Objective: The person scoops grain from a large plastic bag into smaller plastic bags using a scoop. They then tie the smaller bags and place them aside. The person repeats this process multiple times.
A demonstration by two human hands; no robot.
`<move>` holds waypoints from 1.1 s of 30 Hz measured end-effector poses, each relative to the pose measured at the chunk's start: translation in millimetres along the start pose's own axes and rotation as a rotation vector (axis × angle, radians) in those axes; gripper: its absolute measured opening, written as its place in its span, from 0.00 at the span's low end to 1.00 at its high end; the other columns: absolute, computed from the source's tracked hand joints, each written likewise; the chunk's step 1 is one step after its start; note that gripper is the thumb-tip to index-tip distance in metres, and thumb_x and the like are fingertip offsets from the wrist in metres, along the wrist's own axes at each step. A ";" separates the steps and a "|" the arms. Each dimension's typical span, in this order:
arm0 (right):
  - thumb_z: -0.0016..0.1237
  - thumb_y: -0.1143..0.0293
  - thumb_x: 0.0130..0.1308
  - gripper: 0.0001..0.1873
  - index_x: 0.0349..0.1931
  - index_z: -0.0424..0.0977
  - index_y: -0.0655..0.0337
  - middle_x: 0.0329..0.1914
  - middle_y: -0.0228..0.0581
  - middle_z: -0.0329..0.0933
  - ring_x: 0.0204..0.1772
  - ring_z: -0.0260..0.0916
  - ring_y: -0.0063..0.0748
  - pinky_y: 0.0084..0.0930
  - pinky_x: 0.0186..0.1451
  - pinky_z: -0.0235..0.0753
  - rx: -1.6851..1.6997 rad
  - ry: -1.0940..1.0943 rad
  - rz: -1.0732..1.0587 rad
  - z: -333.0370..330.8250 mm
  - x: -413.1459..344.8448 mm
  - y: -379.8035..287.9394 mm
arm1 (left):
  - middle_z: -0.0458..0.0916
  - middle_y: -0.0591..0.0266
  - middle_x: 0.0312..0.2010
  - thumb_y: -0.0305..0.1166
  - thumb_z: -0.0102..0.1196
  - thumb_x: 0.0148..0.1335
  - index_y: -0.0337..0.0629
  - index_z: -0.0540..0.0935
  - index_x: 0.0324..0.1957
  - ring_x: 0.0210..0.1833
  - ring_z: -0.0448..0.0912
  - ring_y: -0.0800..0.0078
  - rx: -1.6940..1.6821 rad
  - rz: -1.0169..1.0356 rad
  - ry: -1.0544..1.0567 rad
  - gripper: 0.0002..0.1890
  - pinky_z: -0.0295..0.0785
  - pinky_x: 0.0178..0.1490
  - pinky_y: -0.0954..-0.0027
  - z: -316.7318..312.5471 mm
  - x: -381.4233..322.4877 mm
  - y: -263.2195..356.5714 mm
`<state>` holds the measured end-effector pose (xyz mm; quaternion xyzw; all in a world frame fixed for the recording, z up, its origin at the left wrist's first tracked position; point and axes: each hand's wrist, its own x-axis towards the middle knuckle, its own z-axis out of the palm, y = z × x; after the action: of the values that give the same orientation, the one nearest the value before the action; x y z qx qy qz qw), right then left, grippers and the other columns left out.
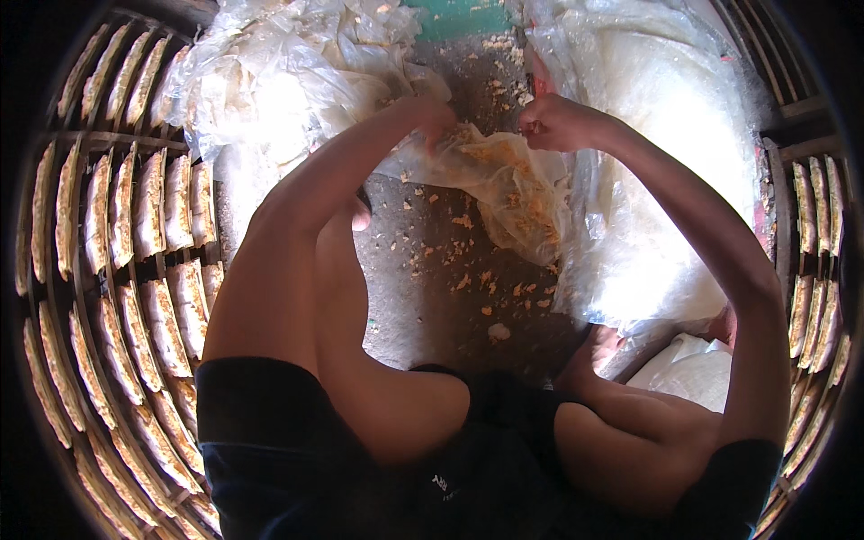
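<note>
A crumpled clear plastic sheet (pixel 516 182), dusted with orange-brown crumbs, hangs or lies between my hands above the floor. My right hand (pixel 557 123) is curled into a fist at its upper right edge and appears to grip the plastic. At the upper left part of the sheet is my left hand (pixel 432 121), blurred, with its fingers pointing down; its hold on the plastic is unclear. Left of that hand rises a large heap of crumpled clear plastic (pixel 270 74). More clear plastic sheeting (pixel 648 148) spreads out on the right, partly washed out by bright light.
Slatted wooden racks with rows of pale, brown-crusted strips (pixel 148 209) stand at the left; similar strips (pixel 813 324) line the right. Flakes litter the dark floor (pixel 432 270). A white sack (pixel 685 371) lies near my right leg. A green surface (pixel 466 19) shows at the top.
</note>
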<state>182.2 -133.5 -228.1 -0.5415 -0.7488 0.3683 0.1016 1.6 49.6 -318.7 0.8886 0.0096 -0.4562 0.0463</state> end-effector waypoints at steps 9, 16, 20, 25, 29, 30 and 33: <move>0.47 0.78 0.54 0.03 0.24 0.70 0.67 0.21 0.36 0.69 0.28 0.66 0.25 0.23 0.35 0.67 0.007 0.021 -0.073 -40.1 -39.8 -104.8 | 0.63 0.46 0.57 0.40 0.68 0.36 0.41 0.65 0.57 0.62 0.59 0.52 -0.201 -0.131 0.804 0.43 0.58 0.62 0.62 21.3 -80.3 31.3; 0.47 0.78 0.53 0.04 0.23 0.69 0.68 0.21 0.36 0.70 0.27 0.66 0.23 0.22 0.33 0.67 -0.036 -0.001 -0.058 -58.9 -51.6 -147.7 | 0.75 0.49 0.42 0.31 0.62 0.38 0.39 0.77 0.40 0.49 0.72 0.56 -0.403 -0.092 0.809 0.21 0.68 0.50 0.60 -2.0 -108.3 29.8; 0.46 0.78 0.54 0.04 0.23 0.68 0.67 0.21 0.36 0.69 0.27 0.66 0.24 0.23 0.33 0.68 -0.088 0.077 -0.087 -69.4 -59.6 -147.6 | 0.75 0.54 0.31 0.28 0.59 0.43 0.37 0.75 0.35 0.37 0.74 0.63 -0.418 -0.116 0.946 0.14 0.68 0.42 0.65 -21.8 -129.6 1.3; 0.45 0.77 0.54 0.04 0.22 0.67 0.65 0.22 0.34 0.70 0.29 0.67 0.24 0.24 0.33 0.67 -0.208 0.308 -0.156 -99.2 -69.7 -140.6 | 0.70 0.65 0.20 0.27 0.57 0.49 0.40 0.75 0.30 0.26 0.70 0.74 -0.570 -0.109 1.394 0.07 0.66 0.31 0.68 -58.0 -178.0 -13.7; 0.44 0.77 0.54 0.03 0.23 0.67 0.64 0.24 0.33 0.70 0.28 0.66 0.23 0.22 0.32 0.66 -0.187 0.506 -0.152 -116.1 -82.1 -134.9 | 0.72 0.65 0.22 0.32 0.60 0.50 0.40 0.75 0.34 0.29 0.69 0.77 -0.697 -0.236 1.324 0.11 0.65 0.34 0.71 -70.7 -218.3 -14.7; 0.44 0.77 0.54 0.04 0.22 0.67 0.64 0.27 0.35 0.72 0.32 0.68 0.26 0.23 0.34 0.68 -0.162 0.508 -0.129 -114.4 -82.8 -132.3 | 0.69 0.68 0.20 0.33 0.61 0.49 0.39 0.75 0.33 0.25 0.67 0.79 -0.697 -0.219 1.314 0.12 0.64 0.31 0.71 -68.1 -221.9 -15.3; 0.45 0.78 0.54 0.06 0.20 0.66 0.64 0.37 0.42 0.77 0.46 0.73 0.32 0.27 0.43 0.74 -0.103 0.518 -0.019 -91.8 -81.6 -123.3 | 0.69 0.66 0.18 0.37 0.64 0.46 0.38 0.76 0.32 0.23 0.67 0.78 -0.572 -0.073 1.169 0.16 0.64 0.30 0.70 -45.2 -208.3 -14.3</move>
<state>174.0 -182.8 -61.4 -0.6151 -0.7207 0.1781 0.2656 -84.2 73.2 -124.4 0.9420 0.1844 0.1216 0.2526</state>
